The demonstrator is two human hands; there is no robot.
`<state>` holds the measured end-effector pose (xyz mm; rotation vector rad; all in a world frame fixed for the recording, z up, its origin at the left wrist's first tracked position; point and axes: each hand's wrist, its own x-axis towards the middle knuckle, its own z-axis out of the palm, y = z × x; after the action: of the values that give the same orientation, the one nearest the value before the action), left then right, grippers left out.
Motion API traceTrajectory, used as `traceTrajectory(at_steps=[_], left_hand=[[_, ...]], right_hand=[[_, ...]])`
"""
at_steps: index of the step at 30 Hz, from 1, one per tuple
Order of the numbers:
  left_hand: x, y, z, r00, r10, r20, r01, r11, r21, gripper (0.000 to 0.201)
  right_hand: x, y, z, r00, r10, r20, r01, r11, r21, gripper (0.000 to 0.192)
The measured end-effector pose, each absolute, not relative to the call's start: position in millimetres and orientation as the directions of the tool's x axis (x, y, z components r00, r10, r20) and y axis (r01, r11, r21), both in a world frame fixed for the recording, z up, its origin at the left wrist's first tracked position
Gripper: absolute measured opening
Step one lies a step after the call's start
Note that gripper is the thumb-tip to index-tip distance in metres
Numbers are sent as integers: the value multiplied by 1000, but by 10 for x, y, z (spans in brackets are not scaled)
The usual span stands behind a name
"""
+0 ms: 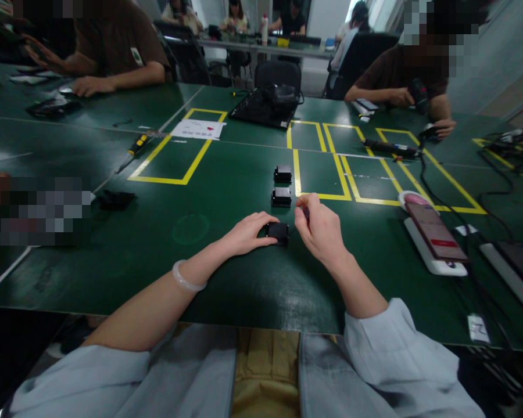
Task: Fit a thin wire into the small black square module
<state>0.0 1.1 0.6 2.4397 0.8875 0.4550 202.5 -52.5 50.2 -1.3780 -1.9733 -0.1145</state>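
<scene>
Between thumb and fingers, my left hand (249, 233) grips a small black rectangular block (278, 232) that rests on the green table (244, 284). Close to the block's right side is my right hand (320, 227), its fingers curled in a pinch. Something small and dark shows at those fingertips, too small to name. Beyond my hands, two similar black blocks stand in a line, a nearer one (281, 197) and a farther one (283, 173). Neither of these two is touched.
Yellow tape outlines (322, 196) mark the tabletop. At right lie a phone (436, 229) on a white power bank and cables. A yellow-black screwdriver (138, 144), a paper sheet (197, 129) and a black tray (261, 110) lie farther off. Co-workers sit across and at left.
</scene>
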Motion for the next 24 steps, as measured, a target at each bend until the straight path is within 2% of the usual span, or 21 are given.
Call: traceTrajectory(at_steps=[5, 13, 24], left_hand=[[-10, 14, -5, 735, 663, 140, 493, -665, 562, 37], [2, 15, -3, 733, 666, 137, 495, -660, 565, 37], [0, 18, -23, 730, 667, 149, 494, -665, 560, 41]], right_hand=[[2029, -515, 502, -174, 779, 603, 860, 418, -292, 22], [2040, -499, 472, -175, 754, 633, 865, 425, -267, 16], [2043, -519, 470, -180, 741, 647, 836, 462, -296, 16]])
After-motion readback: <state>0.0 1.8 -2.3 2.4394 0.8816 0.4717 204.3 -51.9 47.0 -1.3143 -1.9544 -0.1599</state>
